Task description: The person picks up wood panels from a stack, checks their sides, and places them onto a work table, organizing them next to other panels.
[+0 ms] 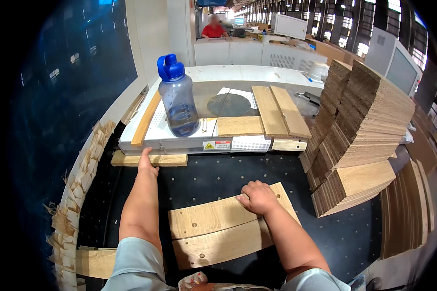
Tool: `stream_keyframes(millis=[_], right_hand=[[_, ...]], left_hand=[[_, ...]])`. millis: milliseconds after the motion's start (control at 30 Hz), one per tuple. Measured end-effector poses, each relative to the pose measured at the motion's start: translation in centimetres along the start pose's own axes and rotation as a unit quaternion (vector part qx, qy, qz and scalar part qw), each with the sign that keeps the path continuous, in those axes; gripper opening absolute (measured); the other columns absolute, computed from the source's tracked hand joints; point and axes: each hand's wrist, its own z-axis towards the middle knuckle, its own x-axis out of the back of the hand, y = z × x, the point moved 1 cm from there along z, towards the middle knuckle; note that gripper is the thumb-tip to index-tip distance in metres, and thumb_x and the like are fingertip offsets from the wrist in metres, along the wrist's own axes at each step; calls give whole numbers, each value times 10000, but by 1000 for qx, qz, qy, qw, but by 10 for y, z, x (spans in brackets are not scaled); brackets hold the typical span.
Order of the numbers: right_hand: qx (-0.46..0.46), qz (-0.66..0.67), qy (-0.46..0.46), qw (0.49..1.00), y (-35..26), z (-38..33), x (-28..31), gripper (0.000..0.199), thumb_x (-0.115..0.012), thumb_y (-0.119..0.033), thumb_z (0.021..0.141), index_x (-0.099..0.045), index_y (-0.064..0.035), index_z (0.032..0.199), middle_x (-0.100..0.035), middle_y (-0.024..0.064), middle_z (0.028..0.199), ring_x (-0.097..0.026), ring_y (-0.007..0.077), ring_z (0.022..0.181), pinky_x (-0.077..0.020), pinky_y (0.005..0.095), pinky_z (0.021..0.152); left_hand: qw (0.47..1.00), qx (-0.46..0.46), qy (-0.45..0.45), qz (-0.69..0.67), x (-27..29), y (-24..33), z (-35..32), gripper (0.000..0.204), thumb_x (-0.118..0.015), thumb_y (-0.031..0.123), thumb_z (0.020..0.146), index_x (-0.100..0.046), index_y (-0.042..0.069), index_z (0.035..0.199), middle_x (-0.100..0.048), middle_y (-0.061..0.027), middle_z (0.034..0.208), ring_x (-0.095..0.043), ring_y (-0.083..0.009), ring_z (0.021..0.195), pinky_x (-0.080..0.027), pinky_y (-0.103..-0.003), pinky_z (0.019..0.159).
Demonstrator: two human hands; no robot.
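Two drilled wood-grain boards lie side by side in front of me: a far board (211,216) and a near board (223,243). My right hand (260,197) rests at the far board's right end, fingers curled over its back edge and thumb on top. Another light piece (287,201) shows beyond that hand. My left arm stretches forward, and my left hand (146,162) touches a narrow board (172,160) along the machine's front edge. The left fingers look stretched out; part of them is hard to see.
A blue-capped water bottle (180,104) stands on the white machine top (136,138), near several loose boards (272,109). Tall board stacks (359,116) rise at right. Splintered edging (75,201) runs along the left. A person in red (213,30) is far behind.
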Motion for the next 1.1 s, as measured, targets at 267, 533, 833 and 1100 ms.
stream_keyframes(millis=[267, 533, 833, 1100], right_hand=[[-10, -3, -11, 1000, -2, 0, 3, 338, -533, -413, 856, -625, -89, 881, -590, 94, 948, -529, 277, 976, -417, 415, 875], [0, 5, -6, 1000, -5, 0, 1, 354, -533, -427, 852, -634, -91, 895, -591, 93, 945, -531, 279, 972, -423, 419, 855], [2, -22, 12, 1000, 0, -2, -2, 343, -527, -424, 856, -655, -114, 932, -602, 82, 994, -528, 265, 1010, -422, 416, 874], [-15, -2, 28, 999, 0, -40, 0, 329, -530, -403, 857, -663, -117, 950, -598, 79, 1019, -522, 258, 1028, -414, 403, 894]], left_hand=[[999, 4, -2, 49, 5, 2, -1, 891, -704, 361, 685, -265, 129, 1425, -169, -97, 1521, -205, -277, 1377, -138, -523, 1089], [876, -143, -128, 442, 11, 29, -50, 668, -606, 282, 769, -404, 60, 1366, -467, -154, 1335, -402, -255, 1257, -309, -423, 993], [445, -307, -259, 800, -19, -127, -238, 824, -549, 561, 805, -333, 22, 1390, -362, -178, 1413, -293, -306, 1339, -199, -554, 1076], [491, -404, -203, 744, 2, -161, -267, 730, -519, 524, 842, -367, 28, 1355, -426, -158, 1333, -337, -311, 1282, -171, -556, 1080]])
